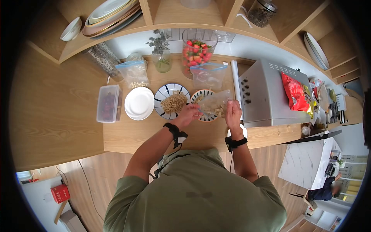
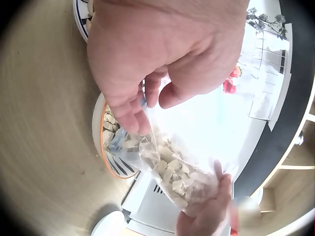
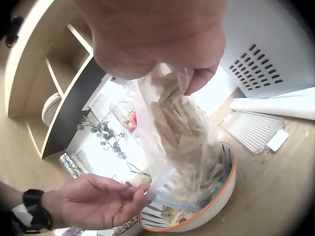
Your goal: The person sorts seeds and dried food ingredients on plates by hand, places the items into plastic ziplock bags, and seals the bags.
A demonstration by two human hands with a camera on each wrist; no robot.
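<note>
A clear zip bag [image 1: 215, 105] of pale dried slices hangs tilted over an orange-rimmed bowl [image 1: 200, 117]. My right hand [image 1: 234, 113] grips the bag's closed end, raised in the right wrist view. My left hand [image 1: 188, 115] pinches the blue-edged mouth, low over the bowl. In the right wrist view slices [image 3: 179, 123] fill the bag down to its mouth, and some pale pieces [image 3: 173, 215] lie in the bowl. Left of it stands a blue-striped plate [image 1: 159, 94] with a heap of light brown strips [image 1: 174, 103].
Left on the counter are a white plate stack [image 1: 139, 103], a lidded box [image 1: 108, 103] and a bag of white pieces [image 1: 133, 73]. Behind stand a jar of strawberries [image 1: 198, 54], a vase [image 1: 162, 62] and another zip bag [image 1: 209, 76]. A grey appliance [image 1: 266, 92] stands right.
</note>
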